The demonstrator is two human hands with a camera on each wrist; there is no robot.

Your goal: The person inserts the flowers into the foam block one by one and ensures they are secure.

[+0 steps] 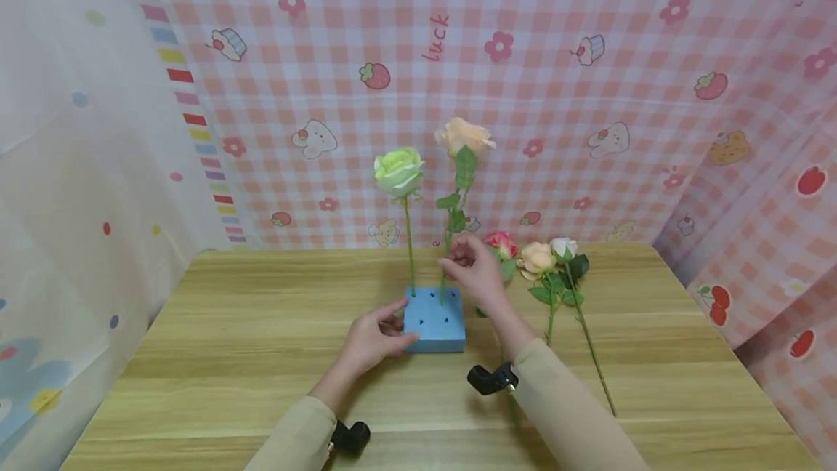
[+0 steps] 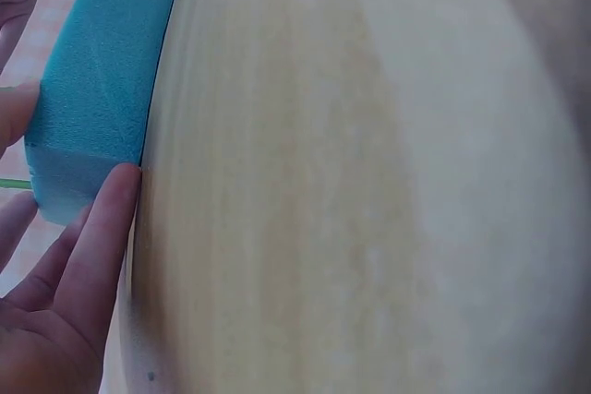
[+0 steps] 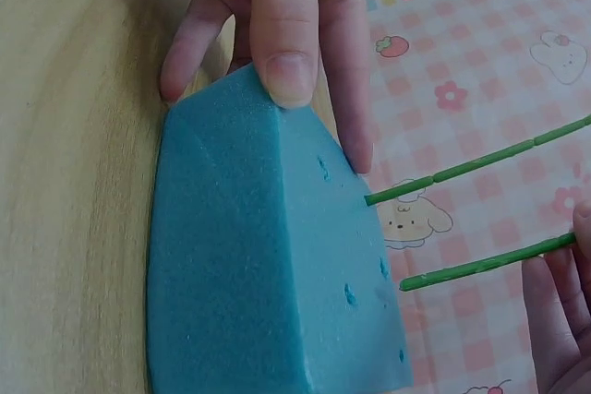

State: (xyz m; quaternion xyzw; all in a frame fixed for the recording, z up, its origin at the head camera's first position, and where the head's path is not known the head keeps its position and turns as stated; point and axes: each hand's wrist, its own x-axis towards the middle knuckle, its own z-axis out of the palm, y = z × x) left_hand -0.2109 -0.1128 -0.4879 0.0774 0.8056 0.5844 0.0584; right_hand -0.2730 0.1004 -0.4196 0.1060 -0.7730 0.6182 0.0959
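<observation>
A blue foam block (image 1: 434,345) with small holes in its top is held at its left side by my left hand (image 1: 374,339), thumb at the front. The left wrist view shows fingers of that hand (image 2: 69,320) against the block (image 2: 102,71). A light green rose (image 1: 399,171) stands upright in the block's back left. My right hand (image 1: 480,275) pinches the stem of a peach rose (image 1: 466,138) above the block. In the right wrist view this stem's lower end (image 3: 489,263) is at the holed face; whether it is inserted, I cannot tell.
Right of the block, a red-pink rose (image 1: 501,244), another peach rose (image 1: 538,258) and a white rose (image 1: 564,248) lie on the wooden table (image 1: 261,325). My right forearm passes over part of them. A checked cloth (image 1: 418,107) hangs behind the table.
</observation>
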